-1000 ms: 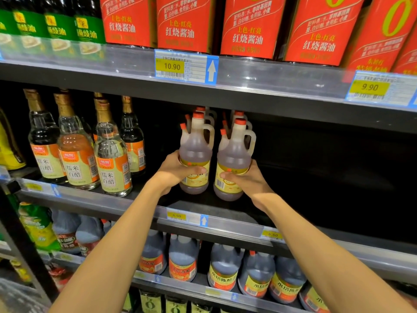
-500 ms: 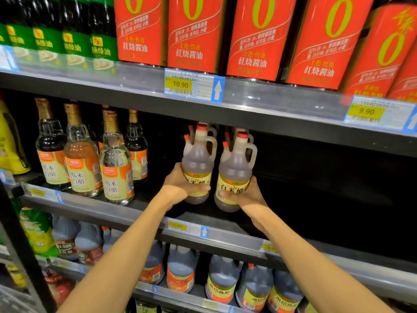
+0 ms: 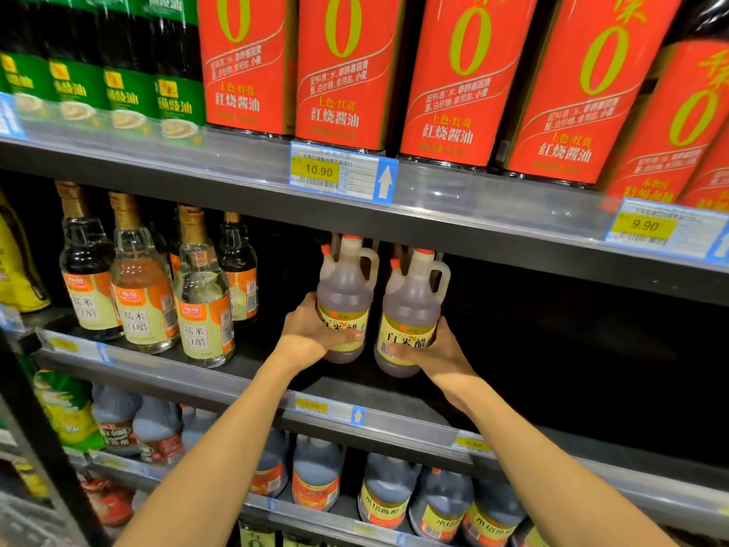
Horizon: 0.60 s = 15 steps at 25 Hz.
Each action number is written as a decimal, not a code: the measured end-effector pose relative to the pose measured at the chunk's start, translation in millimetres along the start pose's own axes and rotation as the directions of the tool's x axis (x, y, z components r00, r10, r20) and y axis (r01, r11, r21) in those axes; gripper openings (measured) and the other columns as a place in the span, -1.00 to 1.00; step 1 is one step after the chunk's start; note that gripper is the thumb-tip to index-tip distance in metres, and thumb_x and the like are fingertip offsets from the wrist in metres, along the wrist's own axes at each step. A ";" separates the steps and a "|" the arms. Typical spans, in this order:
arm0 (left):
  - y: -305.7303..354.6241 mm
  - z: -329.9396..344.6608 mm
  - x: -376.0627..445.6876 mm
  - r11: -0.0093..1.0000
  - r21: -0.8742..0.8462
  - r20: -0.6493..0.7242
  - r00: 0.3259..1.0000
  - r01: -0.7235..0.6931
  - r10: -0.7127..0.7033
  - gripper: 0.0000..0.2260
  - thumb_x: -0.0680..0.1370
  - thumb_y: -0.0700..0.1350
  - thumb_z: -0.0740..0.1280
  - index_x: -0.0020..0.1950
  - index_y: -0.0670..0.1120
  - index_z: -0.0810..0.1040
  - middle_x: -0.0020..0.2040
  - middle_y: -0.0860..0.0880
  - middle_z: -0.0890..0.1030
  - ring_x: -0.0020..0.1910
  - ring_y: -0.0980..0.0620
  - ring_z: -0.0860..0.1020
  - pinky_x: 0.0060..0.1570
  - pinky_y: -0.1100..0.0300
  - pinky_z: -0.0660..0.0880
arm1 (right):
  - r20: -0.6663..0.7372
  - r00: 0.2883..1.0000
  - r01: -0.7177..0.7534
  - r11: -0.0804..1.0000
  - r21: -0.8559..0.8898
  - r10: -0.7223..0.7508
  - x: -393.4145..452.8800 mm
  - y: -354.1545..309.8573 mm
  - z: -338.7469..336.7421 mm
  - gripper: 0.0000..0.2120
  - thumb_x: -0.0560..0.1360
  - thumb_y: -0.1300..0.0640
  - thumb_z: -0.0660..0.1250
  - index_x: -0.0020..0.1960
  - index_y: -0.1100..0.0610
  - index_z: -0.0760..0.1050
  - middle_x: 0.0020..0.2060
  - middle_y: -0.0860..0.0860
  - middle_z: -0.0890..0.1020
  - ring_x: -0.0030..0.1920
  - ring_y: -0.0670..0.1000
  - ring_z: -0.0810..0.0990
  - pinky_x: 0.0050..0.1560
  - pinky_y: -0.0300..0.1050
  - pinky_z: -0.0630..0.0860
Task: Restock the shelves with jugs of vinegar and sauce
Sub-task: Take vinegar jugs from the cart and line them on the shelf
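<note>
The left hand (image 3: 311,333) grips one cloudy plastic vinegar jug (image 3: 344,298), and the right hand (image 3: 432,349) grips its yellow-labelled twin (image 3: 410,309) just beside it.

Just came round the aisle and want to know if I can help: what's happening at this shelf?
A person is stocking the middle shelf. The left hand grips one white rice vinegar jug, the right hand grips another vinegar jug beside it, both upright in front of more jugs. To their right the shelf looks dark and unfilled.
</note>
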<state>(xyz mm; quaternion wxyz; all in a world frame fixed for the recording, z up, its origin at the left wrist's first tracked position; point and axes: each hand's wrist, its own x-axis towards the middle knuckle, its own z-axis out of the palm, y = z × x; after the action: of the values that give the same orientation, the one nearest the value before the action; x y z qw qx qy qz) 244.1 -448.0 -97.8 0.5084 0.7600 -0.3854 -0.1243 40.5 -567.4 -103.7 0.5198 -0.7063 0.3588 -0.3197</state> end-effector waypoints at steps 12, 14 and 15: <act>4.7 -3.7 -2.0 0.995 -0.050 0.092 0.993 0.085 -0.080 -0.23 0.26 0.05 0.70 0.37 0.01 0.43 0.12 0.08 0.59 0.21 -0.04 0.58 0.08 0.15 0.47 | -0.058 0.994 -0.099 0.993 -0.065 0.095 -6.0 -6.3 4.8 -0.14 0.19 -0.04 0.74 0.35 -0.12 0.35 0.11 -0.16 0.64 0.13 -0.09 0.62 -0.02 -0.24 0.52; 4.9 -4.7 -2.5 0.994 -0.052 0.105 0.991 0.092 -0.086 -0.23 0.25 0.05 0.70 0.37 0.02 0.44 0.13 0.09 0.60 0.19 -0.02 0.58 0.07 0.14 0.47 | -0.059 0.993 -0.110 0.991 -0.074 0.105 -6.8 -7.6 4.9 -0.12 0.21 -0.04 0.73 0.40 -0.08 0.34 0.15 -0.11 0.64 0.16 -0.03 0.62 0.09 -0.15 0.53; 6.3 -5.8 -2.6 0.995 -0.044 0.108 0.990 0.094 -0.089 -0.22 0.25 0.06 0.70 0.37 0.02 0.44 0.15 0.07 0.61 0.19 -0.02 0.58 0.09 0.14 0.48 | -0.055 0.992 -0.117 0.990 -0.080 0.113 -7.3 -8.5 5.4 -0.12 0.23 -0.03 0.72 0.42 -0.05 0.33 0.18 -0.08 0.63 0.18 0.00 0.61 0.15 -0.08 0.54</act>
<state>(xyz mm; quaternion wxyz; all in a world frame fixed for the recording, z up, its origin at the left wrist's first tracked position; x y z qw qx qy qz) 242.8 -443.4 -90.2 0.4995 0.7563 -0.3736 -0.1971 42.5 -556.9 -97.4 0.4983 -0.6973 0.4249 -0.2915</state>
